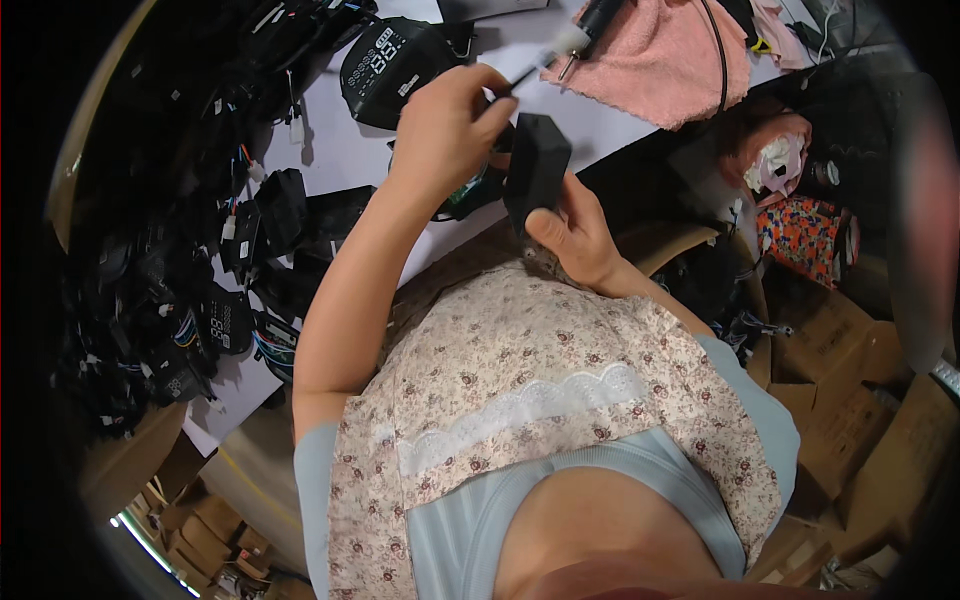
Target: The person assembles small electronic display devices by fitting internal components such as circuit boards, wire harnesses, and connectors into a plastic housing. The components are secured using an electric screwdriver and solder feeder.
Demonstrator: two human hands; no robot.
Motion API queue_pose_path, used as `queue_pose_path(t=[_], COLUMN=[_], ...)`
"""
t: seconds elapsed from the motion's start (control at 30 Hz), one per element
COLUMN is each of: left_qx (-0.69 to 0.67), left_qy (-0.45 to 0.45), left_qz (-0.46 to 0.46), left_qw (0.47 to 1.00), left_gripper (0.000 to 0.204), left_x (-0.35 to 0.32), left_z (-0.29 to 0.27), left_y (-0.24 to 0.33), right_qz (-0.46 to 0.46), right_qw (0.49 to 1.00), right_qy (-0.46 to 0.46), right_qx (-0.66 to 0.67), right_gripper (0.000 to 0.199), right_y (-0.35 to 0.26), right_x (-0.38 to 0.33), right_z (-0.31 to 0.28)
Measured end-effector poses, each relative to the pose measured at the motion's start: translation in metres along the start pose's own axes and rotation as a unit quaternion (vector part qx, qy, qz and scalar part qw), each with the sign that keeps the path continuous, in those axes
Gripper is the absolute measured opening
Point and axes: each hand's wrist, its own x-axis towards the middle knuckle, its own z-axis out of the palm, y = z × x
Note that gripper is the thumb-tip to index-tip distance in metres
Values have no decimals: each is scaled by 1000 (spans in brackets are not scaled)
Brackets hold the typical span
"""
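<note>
My left hand (445,125) is closed, pinching a thin dark strip (527,74) that looks like a cable; its far end is pale and smeared by motion. Close beside it, my right hand (580,240) grips a black box-shaped housing (538,165), thumb on the near side and the other fingers mostly hidden behind. Under my left wrist, part of a green circuit board (462,197) shows among dark parts at the table edge. Beyond my left hand lies a black display unit (400,75) with white printed digits.
On the pink cloth (665,65) at the far right lies a black-handled screwdriver (597,22). Several black units with wires and connectors (170,310) crowd the left of the white table (325,150). Cardboard boxes (820,340) and an orange patterned bag (805,235) stand at right.
</note>
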Motion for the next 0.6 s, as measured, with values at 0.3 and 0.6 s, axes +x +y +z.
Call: queue_pose_path(t=[0.3,0.6], left_qx=[-151,-60], left_qy=[186,232], left_qz=[-64,10], left_qw=[969,971], left_gripper=[13,20], left_x=[-96,-125], left_z=[-10,8], left_y=[-16,-27], right_qz=[14,-116], right_qw=[995,928], right_qy=[90,97], right_qx=[46,-340], right_gripper=[53,73], right_y=[-5,-11], right_x=[17,38], right_z=[3,20])
